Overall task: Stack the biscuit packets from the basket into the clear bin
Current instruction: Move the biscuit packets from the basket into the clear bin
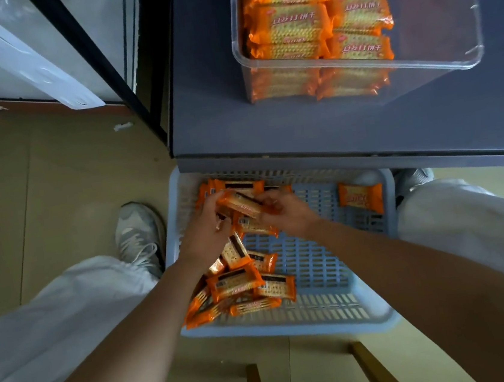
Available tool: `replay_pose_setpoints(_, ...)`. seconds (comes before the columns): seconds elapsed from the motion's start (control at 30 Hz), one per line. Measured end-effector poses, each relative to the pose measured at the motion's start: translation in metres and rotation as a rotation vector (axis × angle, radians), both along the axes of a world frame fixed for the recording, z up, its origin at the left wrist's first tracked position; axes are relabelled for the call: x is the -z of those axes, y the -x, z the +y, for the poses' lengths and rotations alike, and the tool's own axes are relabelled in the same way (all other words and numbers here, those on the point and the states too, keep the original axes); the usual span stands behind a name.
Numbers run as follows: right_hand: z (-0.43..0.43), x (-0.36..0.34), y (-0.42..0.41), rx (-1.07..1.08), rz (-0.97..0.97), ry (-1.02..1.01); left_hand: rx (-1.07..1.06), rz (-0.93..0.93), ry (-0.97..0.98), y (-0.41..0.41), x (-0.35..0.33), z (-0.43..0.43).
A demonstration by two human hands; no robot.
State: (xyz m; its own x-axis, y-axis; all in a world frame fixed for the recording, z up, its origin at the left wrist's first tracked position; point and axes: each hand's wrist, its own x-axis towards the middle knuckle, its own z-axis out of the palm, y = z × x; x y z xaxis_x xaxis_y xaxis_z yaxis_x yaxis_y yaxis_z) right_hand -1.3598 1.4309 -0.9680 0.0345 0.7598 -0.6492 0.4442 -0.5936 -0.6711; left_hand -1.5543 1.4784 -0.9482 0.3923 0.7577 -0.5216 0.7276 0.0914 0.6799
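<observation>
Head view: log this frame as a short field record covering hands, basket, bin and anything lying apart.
left hand: in the basket, fingers on a packet
right hand: gripping the other end of the same packet
held packet: orange, lifted above the pile between both hands
basket: pale blue, slatted, on the floor between the feet
loose packets: heaped along the basket's left side
lone packet: apart, near the far right corner
clear bin: on the grey surface, packets stacked in its left part, right part bare
</observation>
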Motion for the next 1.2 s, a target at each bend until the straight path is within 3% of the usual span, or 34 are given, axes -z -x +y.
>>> replay_pose_setpoints(0.23, -0.011, -0.05, -0.001, 0.106, 0.278, 0.005, -0.268, -0.213, 0.315, -0.032, -0.034, -0.01)
replay_pose_setpoints(0.4, -0.017, -0.075, -0.008, 0.116, 0.331, -0.039, -0.335, -0.343, 0.291, -0.036, -0.063, -0.017)
replay_pose_setpoints(0.67, -0.022, -0.112, -0.023, 0.374, 0.442, -0.149, -0.297, -0.352, 0.242, -0.034, -0.097, -0.019)
replay_pose_setpoints(0.97, -0.028, -0.132, -0.026, 0.249, 0.411, -0.146, -0.227, -0.329, 0.333, -0.023, -0.116, -0.031)
replay_pose_setpoints(1.2, -0.029, -0.132, -0.022, 0.392, 0.479, -0.07, -0.424, -0.375, 0.483, -0.011, -0.114, -0.033)
